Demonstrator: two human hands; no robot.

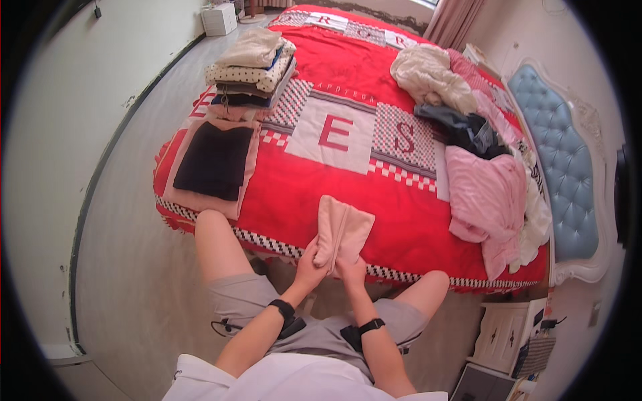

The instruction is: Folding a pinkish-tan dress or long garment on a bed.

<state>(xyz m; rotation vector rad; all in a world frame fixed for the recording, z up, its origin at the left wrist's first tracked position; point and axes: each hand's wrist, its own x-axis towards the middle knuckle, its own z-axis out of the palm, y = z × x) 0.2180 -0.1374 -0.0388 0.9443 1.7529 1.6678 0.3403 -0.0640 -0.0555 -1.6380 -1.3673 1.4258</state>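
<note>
Folded cloth: you hold a pale peach folded cloth (pixel 342 230) at the near edge of the bed (pixel 401 220), its lower end between your two hands and its upper part lying on the red cover.
Left hand: your left hand (pixel 311 264) grips the cloth's lower left corner; the fingers are curled around the fabric from the side.
Right hand: your right hand (pixel 352 269) sits just beside the left, under the cloth's lower edge, fingers closed on the same end.
Look of the cloth: soft, matte and plain, folded into a narrow, long shape with a crease running down its length; it widens slightly toward the far end.
Bed cover: a bright red quilt with grey and white patches, large letters and a checked black and white border along the near edge.
Dark garment: a black folded piece (pixel 215 160) lies flat on a pink cloth at the bed's left corner, well apart from your hands.
Stack: a pile of folded clothes (pixel 253 67), cream, dotted and dark layers, sits further back on the left.
Loose heap: unfolded clothes (pixel 468 127), cream, grey and pink, lie rumpled along the right side by the blue tufted headboard (pixel 565 174).
Wrists: each wrist carries a black band.
</note>
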